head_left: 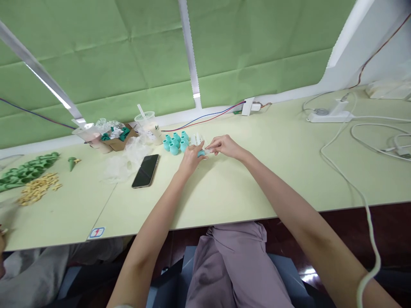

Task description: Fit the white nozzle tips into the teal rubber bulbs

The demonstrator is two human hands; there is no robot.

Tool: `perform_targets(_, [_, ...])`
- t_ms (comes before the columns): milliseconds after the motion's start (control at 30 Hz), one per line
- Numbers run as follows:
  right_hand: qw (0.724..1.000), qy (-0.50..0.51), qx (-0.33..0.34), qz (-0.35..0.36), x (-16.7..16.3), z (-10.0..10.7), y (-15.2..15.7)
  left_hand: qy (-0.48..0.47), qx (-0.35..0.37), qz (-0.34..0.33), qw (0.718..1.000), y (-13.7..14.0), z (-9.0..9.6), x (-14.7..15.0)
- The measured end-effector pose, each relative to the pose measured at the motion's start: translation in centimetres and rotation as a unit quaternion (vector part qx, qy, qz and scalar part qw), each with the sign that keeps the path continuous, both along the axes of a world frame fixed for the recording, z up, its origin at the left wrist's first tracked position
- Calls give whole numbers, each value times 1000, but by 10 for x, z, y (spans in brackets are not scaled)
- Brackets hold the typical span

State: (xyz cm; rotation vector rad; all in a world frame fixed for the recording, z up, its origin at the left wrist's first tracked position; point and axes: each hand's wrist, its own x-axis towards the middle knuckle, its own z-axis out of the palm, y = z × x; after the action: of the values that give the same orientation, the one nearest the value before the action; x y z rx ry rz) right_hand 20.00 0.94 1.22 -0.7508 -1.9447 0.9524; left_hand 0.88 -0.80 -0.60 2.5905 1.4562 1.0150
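My left hand point(192, 156) is closed around a small turquoise bulb-shaped piece point(201, 152), lying sideways with its end towards the right. My right hand point(225, 146) pinches a small whitish translucent part point(207, 151) at that end; whether it sits inside the piece or only touches it, I cannot tell. Just beyond my left hand stand several matching turquoise bulb-shaped pieces point(174, 149) with open necks up. Some clear, pale small parts point(196, 138) lie beside them, partly hidden by my fingers.
A black phone point(145, 171) lies left of my hands, near crumpled clear plastic point(123, 160). Behind are a drink cup point(150, 127) with a straw and a cardboard box point(119, 142). Green cones point(27, 170) and yellow pieces point(37, 188) lie far left. A power strip point(330, 116) with white cables is right.
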Motion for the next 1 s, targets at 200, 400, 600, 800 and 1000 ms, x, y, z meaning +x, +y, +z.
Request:
perform_targets(200, [996, 74, -45, -2, -3, 2, -1, -96, -4, 13, 995, -7, 5, 4])
perform_targets(400, [992, 117, -51, -15, -12, 0, -3, -136, -15, 50, 989, -12, 8, 7])
perform_targets(600, [992, 108, -63, -18, -12, -1, -2, -154, -30, 30, 987, -12, 10, 6])
perform_targets(800, [991, 126, -43, -27, -9, 6, -5, -319, -63, -49, 944, -8, 16, 11])
perform_targets(1000, [995, 86, -3, -54, -30, -9, -4, -456, -150, -73, 874, -11, 11, 14])
